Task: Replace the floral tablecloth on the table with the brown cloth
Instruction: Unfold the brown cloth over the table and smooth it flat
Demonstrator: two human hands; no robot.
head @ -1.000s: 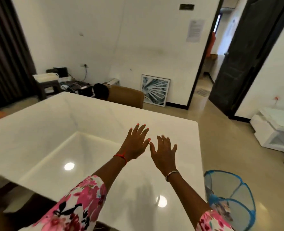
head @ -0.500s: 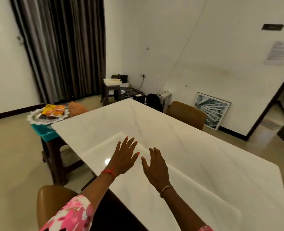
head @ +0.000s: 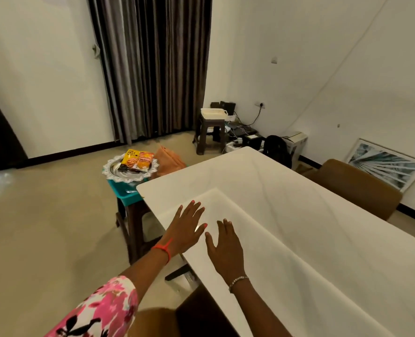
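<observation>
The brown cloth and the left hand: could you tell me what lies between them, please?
In the head view, only the bare table corner lies between the left hand and the brown cloth.

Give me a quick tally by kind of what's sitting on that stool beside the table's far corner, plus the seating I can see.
Silver trays: 1
Snack packets on the tray: 2
Folded orange-brown cloths: 1
Teal basins under the tray: 1
Stools: 2
Brown chairs: 2
Total: 9
</observation>
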